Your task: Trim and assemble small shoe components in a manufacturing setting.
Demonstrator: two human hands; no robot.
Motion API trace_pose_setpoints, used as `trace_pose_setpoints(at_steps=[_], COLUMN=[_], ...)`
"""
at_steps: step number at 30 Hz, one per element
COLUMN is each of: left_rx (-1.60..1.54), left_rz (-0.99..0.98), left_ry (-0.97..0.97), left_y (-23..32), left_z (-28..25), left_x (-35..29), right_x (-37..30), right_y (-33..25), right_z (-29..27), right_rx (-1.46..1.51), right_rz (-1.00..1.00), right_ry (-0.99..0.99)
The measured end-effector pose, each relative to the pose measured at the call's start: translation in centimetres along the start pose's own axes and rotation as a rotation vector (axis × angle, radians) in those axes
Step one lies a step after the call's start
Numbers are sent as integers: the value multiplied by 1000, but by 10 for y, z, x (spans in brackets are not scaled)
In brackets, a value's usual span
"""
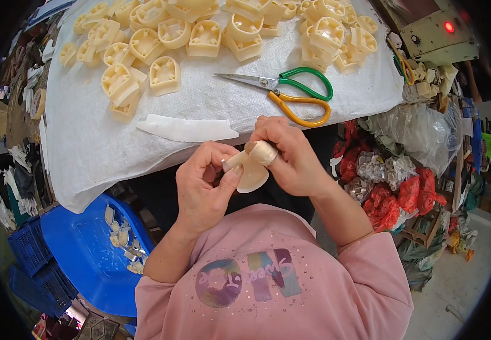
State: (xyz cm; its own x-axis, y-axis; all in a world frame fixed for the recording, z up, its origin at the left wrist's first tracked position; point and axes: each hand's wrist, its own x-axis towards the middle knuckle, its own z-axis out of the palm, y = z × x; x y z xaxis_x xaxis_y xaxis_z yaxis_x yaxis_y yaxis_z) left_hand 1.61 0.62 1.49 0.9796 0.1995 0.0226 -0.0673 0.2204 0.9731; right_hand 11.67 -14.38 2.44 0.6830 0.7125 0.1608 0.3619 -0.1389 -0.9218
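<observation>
Over the table's near edge, my two hands hold a cream plastic part with a rounded lower edge between them. My left hand pinches its left side, and something small and shiny, perhaps a thumbnail, shows by the thumb. From the right, my right hand grips the same part with curled fingers; its thumb is wrapped in beige tape. A curved white strip lies on the cloth just beyond my left hand. Farther off rest scissors with one green and one orange handle, blades pointing left.
Many cream moulded parts are heaped at the far side of the white cloth. A blue basin with scraps stands at lower left. To the right are red plastic bags, clear plastic and a machine box with a lit red lamp.
</observation>
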Motion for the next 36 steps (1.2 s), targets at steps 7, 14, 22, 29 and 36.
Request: trace_pose_setpoints(at_steps=[7,14,22,29,36], left_rx=[-125,-78,623,-193,-521], left_rz=[-125,-18,704,-140,-257], left_ry=[25,76,-55,-161,-80], left_y=[-3,4,-2,-8,-7], left_z=[-2,-7,-15,-13,4], left_x=[0,3,2,1,-2], right_x=[4,-10,-8,-5,-9], right_y=[-10,15,1,8,15], right_z=[4,0,-7,1,24], right_rx=[338,479,657,89,37], right_rz=[494,205,219,-271,-349], right_ry=[-14,252,-69,16,96])
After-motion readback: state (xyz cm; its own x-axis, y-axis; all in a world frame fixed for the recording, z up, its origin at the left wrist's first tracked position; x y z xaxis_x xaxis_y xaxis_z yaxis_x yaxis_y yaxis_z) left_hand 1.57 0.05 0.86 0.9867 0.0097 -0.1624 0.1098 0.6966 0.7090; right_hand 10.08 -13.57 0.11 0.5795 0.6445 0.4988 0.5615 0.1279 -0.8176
